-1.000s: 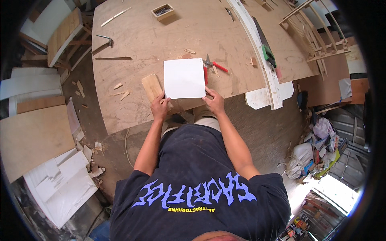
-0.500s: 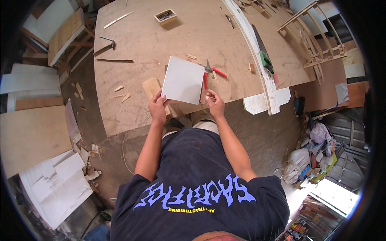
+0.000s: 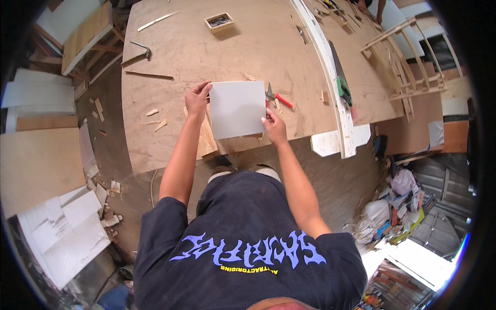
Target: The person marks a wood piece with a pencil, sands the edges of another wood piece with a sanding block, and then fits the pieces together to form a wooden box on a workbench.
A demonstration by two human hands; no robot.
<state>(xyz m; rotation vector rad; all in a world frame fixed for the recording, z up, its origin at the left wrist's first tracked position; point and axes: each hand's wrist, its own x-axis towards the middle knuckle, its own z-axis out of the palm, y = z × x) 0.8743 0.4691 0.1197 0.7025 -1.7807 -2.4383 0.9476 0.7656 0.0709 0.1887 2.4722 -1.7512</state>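
Note:
A square whitish-grey panel (image 3: 237,109) is held above the near edge of the workbench (image 3: 181,46). My left hand (image 3: 198,99) pinches its upper left corner, the fingers partly behind it. Around the lower right edge closes my right hand (image 3: 274,128), thumb on the front face. Just right of the panel lie red-handled pliers (image 3: 283,100), partly covered by it. A pale wooden board (image 3: 207,140) sticks out beneath the panel's lower left side.
A hammer (image 3: 142,52), a dark strip (image 3: 150,75) and a wooden box of small metal pieces (image 3: 219,22) lie on the bench. Rightward are a long white beam (image 3: 330,77), a green-handled saw (image 3: 343,90) and a wooden frame (image 3: 408,59). Another person's arm (image 3: 381,11) shows at the far right.
My left hand has moved up from the panel's lower left corner to its upper left. My right hand, earlier beside the panel, now grips its right edge. The panel has turned straighter.

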